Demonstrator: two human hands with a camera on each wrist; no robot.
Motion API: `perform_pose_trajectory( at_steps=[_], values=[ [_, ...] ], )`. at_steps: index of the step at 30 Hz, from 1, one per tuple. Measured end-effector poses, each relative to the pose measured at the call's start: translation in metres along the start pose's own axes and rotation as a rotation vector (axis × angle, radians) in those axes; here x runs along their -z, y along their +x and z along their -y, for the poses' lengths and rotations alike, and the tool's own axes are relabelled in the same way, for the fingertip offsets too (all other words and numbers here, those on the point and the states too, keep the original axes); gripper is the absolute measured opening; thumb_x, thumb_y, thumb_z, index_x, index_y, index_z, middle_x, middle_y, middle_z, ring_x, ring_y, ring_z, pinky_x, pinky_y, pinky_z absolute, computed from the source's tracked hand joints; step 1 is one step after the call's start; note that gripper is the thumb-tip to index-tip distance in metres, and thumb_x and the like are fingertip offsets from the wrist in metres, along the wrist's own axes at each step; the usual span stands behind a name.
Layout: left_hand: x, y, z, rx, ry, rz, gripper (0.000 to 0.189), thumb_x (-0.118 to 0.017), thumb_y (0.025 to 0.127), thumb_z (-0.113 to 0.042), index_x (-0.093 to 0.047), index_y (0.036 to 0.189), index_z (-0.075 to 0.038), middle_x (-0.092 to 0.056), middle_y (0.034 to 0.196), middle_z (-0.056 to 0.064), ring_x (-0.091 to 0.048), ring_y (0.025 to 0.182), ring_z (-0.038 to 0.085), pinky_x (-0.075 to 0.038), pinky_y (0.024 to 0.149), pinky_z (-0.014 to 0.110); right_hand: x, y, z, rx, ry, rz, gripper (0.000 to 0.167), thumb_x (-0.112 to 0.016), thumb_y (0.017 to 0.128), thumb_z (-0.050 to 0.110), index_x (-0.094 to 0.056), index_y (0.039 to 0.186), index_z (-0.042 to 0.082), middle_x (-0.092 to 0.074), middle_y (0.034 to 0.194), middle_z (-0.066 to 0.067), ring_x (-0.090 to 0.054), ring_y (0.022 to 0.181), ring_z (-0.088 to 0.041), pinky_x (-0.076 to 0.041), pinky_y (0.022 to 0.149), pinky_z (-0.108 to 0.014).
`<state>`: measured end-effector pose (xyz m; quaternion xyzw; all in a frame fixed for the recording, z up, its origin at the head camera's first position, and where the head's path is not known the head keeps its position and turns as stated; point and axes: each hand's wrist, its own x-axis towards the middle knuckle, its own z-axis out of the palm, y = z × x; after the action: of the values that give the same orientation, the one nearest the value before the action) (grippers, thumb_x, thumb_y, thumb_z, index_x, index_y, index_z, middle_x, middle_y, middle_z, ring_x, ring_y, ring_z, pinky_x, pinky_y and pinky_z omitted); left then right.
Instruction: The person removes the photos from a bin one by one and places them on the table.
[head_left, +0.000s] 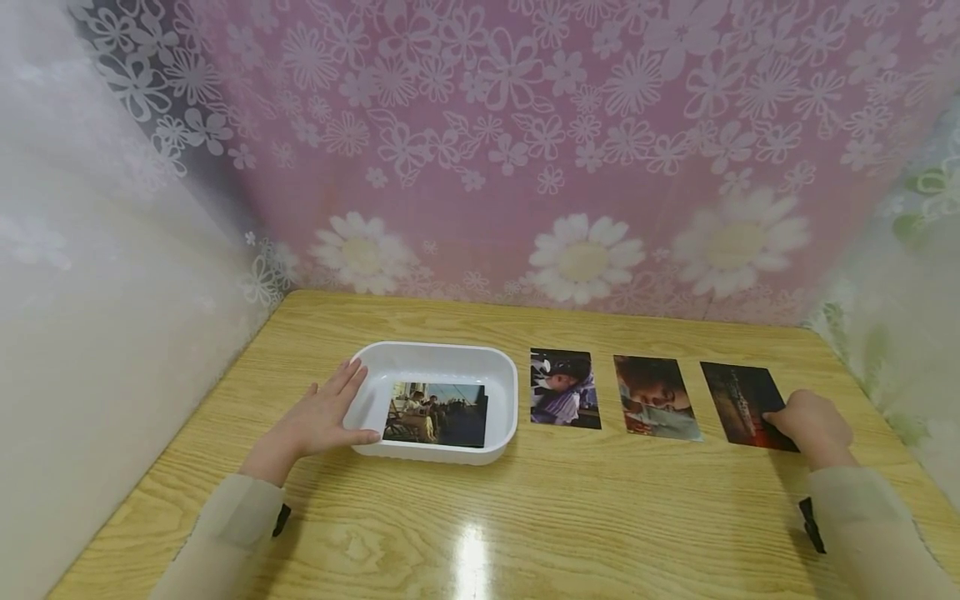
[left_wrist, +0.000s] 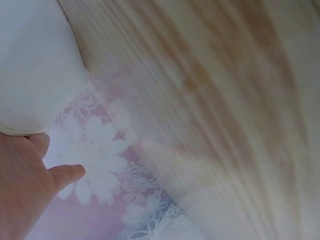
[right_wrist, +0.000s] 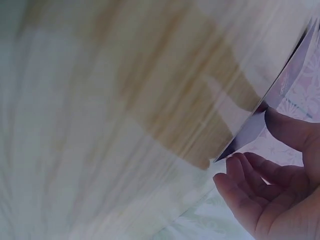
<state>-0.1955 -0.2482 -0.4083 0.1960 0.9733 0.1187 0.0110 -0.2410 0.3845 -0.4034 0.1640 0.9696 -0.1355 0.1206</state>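
A white plastic tray [head_left: 442, 352] stands left of the middle, with a photo card [head_left: 438, 414] of seated people lying in it. My left hand [head_left: 318, 419] rests on the tray's left end with fingers spread, the thumb along the front rim. At the far right, my right hand [head_left: 813, 423] pinches the right edge of a dark photo card [head_left: 738, 400]. In the right wrist view the thumb [right_wrist: 287, 127] presses on that card near its edge, and the other fingers [right_wrist: 250, 187] curl beside it.
Two more photo cards lie between the tray and the right hand: one with purple stripes [head_left: 564, 390] and one with a face [head_left: 656, 396]. All are on a wood-grain table [head_left: 600, 517]. Flowered pink cloth [head_left: 480, 150] hangs behind, with pale sheets at both sides.
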Motion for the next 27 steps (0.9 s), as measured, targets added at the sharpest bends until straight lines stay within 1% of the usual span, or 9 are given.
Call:
perform_pose_trajectory(
  at_steps=[4,8,11,13,15,18,20,24,27],
  values=[
    [0.0,-0.001,0.0,-0.003,-0.005,-0.006,0.101,-0.055,0.073,-0.062,-0.015,0.14,0.002,-0.007,0.146,0.016,-0.005,0.132,0.032,-0.016,0.093,0.063,0.0,-0.002,0.001,0.022,0.003,-0.02,0.033,-0.055,0.085,0.024,-0.045,0.058,0.007,-0.046,0.058,-0.011,-0.044,0.054,-0.021,-0.035,0.049,-0.035],
    [0.0,-0.002,-0.001,-0.002,-0.007,-0.007,0.1,-0.055,0.073,-0.061,-0.016,0.14,0.002,-0.007,0.146,0.016,-0.005,0.132,0.032,-0.016,0.093,0.063,0.004,-0.006,0.003,0.076,0.013,-0.078,0.037,-0.057,0.083,0.025,-0.053,0.082,-0.011,-0.053,0.076,-0.027,-0.051,0.056,-0.028,-0.04,0.045,-0.035],
    [0.001,-0.002,-0.001,-0.009,-0.006,-0.014,0.1,-0.056,0.073,-0.061,-0.017,0.14,0.002,-0.008,0.146,0.017,-0.006,0.132,0.033,-0.016,0.093,0.063,0.01,-0.013,0.012,0.154,0.008,-0.115,0.062,-0.058,0.082,0.03,-0.041,0.113,-0.021,-0.053,0.097,-0.033,-0.055,0.063,-0.032,-0.043,0.045,-0.037],
    [0.001,-0.001,0.0,-0.013,-0.003,-0.018,0.1,-0.056,0.073,-0.06,-0.017,0.14,0.003,-0.008,0.146,0.017,-0.007,0.131,0.033,-0.016,0.093,0.064,0.012,-0.02,0.022,0.222,0.023,-0.134,0.065,-0.058,0.082,0.032,-0.04,0.114,-0.022,-0.057,0.083,-0.027,-0.053,0.057,-0.028,-0.041,0.044,-0.035],
    [0.0,-0.001,0.001,-0.015,-0.003,-0.021,0.1,-0.057,0.073,-0.06,-0.017,0.14,0.003,-0.008,0.146,0.017,-0.007,0.132,0.033,-0.016,0.093,0.064,0.013,-0.028,0.034,0.292,0.026,-0.153,0.066,-0.058,0.083,0.034,-0.04,0.114,-0.022,-0.057,0.077,-0.024,-0.051,0.054,-0.024,-0.039,0.044,-0.034],
    [-0.001,0.0,0.001,-0.013,0.0,-0.019,0.1,-0.057,0.073,-0.06,-0.016,0.14,0.002,-0.008,0.146,0.016,-0.006,0.132,0.032,-0.016,0.093,0.064,0.012,-0.037,0.052,0.381,0.059,-0.175,0.069,-0.056,0.084,0.038,-0.04,0.115,-0.021,-0.055,0.084,-0.027,-0.051,0.054,-0.025,-0.04,0.047,-0.036],
    [-0.001,0.0,0.001,-0.012,0.0,-0.02,0.1,-0.057,0.073,-0.061,-0.017,0.14,0.002,-0.008,0.146,0.016,-0.006,0.132,0.032,-0.016,0.093,0.063,0.01,-0.043,0.065,0.439,0.072,-0.198,0.067,-0.057,0.084,0.038,-0.041,0.116,-0.02,-0.053,0.096,-0.032,-0.054,0.062,-0.031,-0.043,0.051,-0.039],
    [-0.001,0.0,0.001,-0.012,0.0,-0.02,0.1,-0.056,0.073,-0.061,-0.017,0.14,0.002,-0.008,0.146,0.016,-0.006,0.132,0.033,-0.017,0.093,0.064,0.004,-0.054,0.094,0.524,0.086,-0.227,0.064,-0.06,0.083,0.036,-0.044,0.117,-0.016,-0.052,0.102,-0.033,-0.053,0.082,-0.04,-0.043,0.06,-0.046],
    [0.0,-0.001,0.001,-0.01,-0.002,-0.023,0.1,-0.057,0.072,-0.06,-0.017,0.14,0.002,-0.008,0.146,0.016,-0.007,0.132,0.033,-0.017,0.093,0.064,0.0,-0.064,0.117,0.574,0.096,-0.219,0.062,-0.061,0.083,0.033,-0.044,0.119,-0.013,-0.051,0.108,-0.032,-0.052,0.089,-0.041,-0.043,0.065,-0.049]
  ],
)
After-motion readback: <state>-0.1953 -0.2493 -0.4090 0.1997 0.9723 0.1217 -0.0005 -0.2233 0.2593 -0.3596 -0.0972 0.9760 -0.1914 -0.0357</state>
